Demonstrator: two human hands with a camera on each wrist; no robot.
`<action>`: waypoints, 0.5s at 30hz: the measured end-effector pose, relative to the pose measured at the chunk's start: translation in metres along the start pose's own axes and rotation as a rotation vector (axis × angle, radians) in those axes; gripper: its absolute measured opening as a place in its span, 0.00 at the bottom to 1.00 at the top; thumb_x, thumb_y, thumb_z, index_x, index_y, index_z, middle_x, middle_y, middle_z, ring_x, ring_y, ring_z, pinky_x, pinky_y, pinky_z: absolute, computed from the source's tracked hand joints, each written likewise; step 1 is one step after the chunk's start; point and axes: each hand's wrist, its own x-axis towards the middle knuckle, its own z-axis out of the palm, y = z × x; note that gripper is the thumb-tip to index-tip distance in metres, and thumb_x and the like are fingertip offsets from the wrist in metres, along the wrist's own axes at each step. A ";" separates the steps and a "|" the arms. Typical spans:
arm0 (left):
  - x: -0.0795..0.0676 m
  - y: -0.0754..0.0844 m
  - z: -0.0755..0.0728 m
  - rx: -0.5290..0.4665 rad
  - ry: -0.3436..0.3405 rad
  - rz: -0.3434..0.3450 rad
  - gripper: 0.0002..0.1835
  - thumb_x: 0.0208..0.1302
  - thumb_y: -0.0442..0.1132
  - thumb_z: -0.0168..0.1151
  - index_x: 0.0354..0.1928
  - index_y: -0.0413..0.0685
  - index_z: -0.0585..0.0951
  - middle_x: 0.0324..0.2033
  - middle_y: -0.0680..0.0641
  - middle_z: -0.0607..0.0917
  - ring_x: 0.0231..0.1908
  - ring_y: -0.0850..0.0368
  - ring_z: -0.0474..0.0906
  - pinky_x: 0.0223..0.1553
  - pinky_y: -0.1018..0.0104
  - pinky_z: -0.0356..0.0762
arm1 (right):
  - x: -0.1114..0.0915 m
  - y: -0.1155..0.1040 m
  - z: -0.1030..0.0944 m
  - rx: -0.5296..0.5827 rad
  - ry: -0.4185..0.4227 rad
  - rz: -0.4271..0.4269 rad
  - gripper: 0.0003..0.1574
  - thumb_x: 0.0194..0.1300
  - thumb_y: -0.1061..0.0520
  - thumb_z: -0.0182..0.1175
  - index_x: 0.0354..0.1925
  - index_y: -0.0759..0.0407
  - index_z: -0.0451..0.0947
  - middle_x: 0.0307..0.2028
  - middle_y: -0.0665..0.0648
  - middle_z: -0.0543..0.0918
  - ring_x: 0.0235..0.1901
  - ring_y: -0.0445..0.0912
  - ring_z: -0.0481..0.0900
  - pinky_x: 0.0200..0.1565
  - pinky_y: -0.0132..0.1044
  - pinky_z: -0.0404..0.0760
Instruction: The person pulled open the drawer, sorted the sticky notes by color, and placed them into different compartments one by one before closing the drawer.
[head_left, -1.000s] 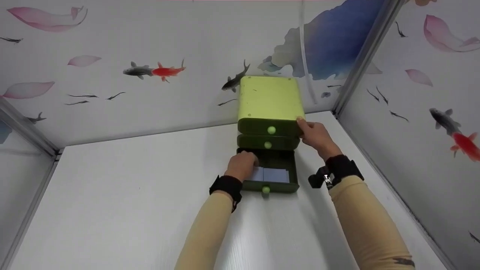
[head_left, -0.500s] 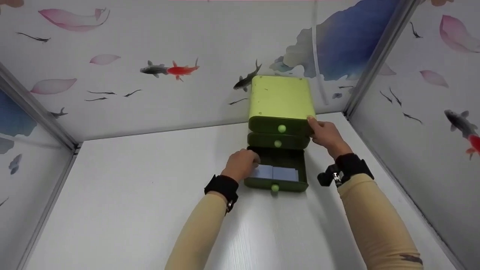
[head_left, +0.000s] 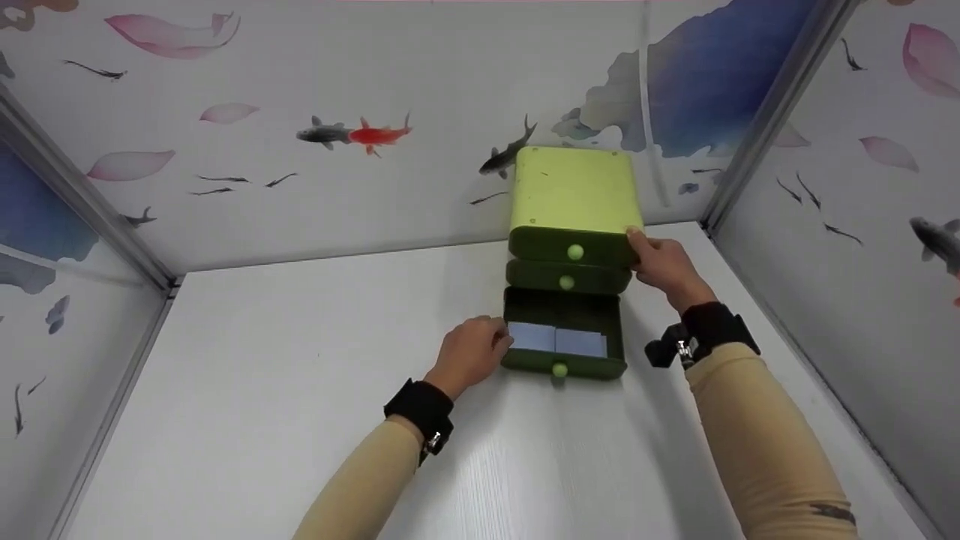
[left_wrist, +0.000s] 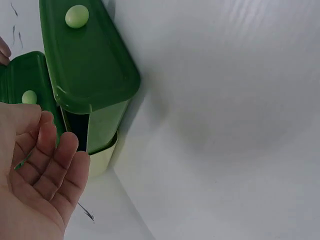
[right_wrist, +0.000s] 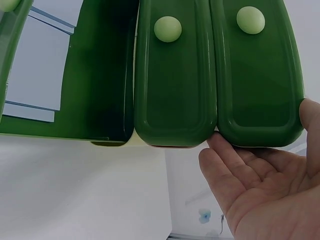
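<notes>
A small green drawer cabinet [head_left: 574, 187] with a yellow-green top stands against the back wall. Its bottom drawer [head_left: 559, 367] is pulled out, with two flat stacks of pale blue-white cards or paper [head_left: 581, 343] inside. The upper two drawers are in, each with a round light-green knob [right_wrist: 168, 29]. My left hand [head_left: 471, 351] is beside the left wall of the pulled-out drawer; in the left wrist view its fingers are loosely bent and hold nothing. My right hand [head_left: 667, 268] grips the cabinet's upper right corner, thumb at the top edge and fingers along the side.
The cabinet is on a white table [head_left: 315, 390] near its back edge. White panels [head_left: 420, 67] printed with fish and petals rise behind and at both sides, joined by grey metal posts [head_left: 780, 105].
My left hand has come out of the open drawer, leftward to its outer side. The right hand keeps its grip on the cabinet corner. The head view has shifted slightly left.
</notes>
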 end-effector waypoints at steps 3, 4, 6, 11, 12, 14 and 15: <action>-0.013 -0.003 0.005 -0.034 0.014 -0.020 0.09 0.69 0.45 0.58 0.34 0.52 0.84 0.26 0.54 0.83 0.27 0.63 0.76 0.28 0.70 0.73 | 0.000 0.000 -0.001 -0.010 0.003 -0.001 0.51 0.71 0.29 0.36 0.68 0.71 0.62 0.53 0.63 0.70 0.50 0.47 0.71 0.42 0.22 0.73; -0.018 -0.003 0.007 -0.045 0.010 -0.030 0.10 0.69 0.45 0.59 0.33 0.52 0.84 0.26 0.54 0.83 0.26 0.64 0.76 0.28 0.70 0.73 | 0.000 0.000 -0.001 -0.010 0.003 -0.003 0.51 0.71 0.29 0.36 0.67 0.71 0.62 0.53 0.63 0.70 0.50 0.47 0.72 0.41 0.22 0.73; -0.026 -0.003 0.011 -0.064 -0.015 -0.045 0.10 0.68 0.45 0.59 0.33 0.52 0.85 0.25 0.54 0.84 0.25 0.64 0.76 0.27 0.71 0.72 | -0.001 0.000 0.000 -0.007 -0.002 -0.002 0.51 0.71 0.29 0.36 0.69 0.71 0.61 0.55 0.65 0.70 0.51 0.47 0.72 0.42 0.22 0.73; -0.040 0.005 0.023 -0.113 -0.102 -0.052 0.12 0.68 0.45 0.58 0.37 0.50 0.89 0.30 0.53 0.88 0.30 0.61 0.81 0.31 0.70 0.76 | -0.002 -0.001 0.000 0.025 -0.016 0.014 0.52 0.71 0.29 0.36 0.72 0.70 0.54 0.65 0.69 0.66 0.60 0.53 0.70 0.55 0.31 0.74; -0.041 0.008 0.025 -0.126 -0.111 -0.050 0.12 0.68 0.44 0.58 0.38 0.50 0.89 0.32 0.53 0.89 0.32 0.60 0.82 0.33 0.69 0.77 | -0.002 -0.002 0.000 0.030 -0.018 0.016 0.53 0.71 0.29 0.36 0.73 0.69 0.53 0.66 0.70 0.65 0.61 0.54 0.69 0.57 0.33 0.73; -0.042 0.011 0.030 -0.144 -0.123 -0.054 0.12 0.68 0.43 0.57 0.40 0.50 0.89 0.34 0.53 0.89 0.36 0.59 0.84 0.35 0.68 0.79 | -0.002 -0.002 0.001 0.039 -0.020 0.018 0.53 0.71 0.29 0.37 0.73 0.69 0.52 0.67 0.70 0.64 0.62 0.55 0.68 0.59 0.35 0.73; -0.043 0.012 0.032 -0.148 -0.124 -0.058 0.12 0.68 0.43 0.57 0.40 0.51 0.89 0.35 0.53 0.89 0.37 0.60 0.84 0.36 0.68 0.79 | -0.002 -0.001 0.001 0.039 -0.019 0.019 0.53 0.71 0.29 0.37 0.73 0.69 0.52 0.67 0.70 0.64 0.62 0.54 0.68 0.58 0.33 0.73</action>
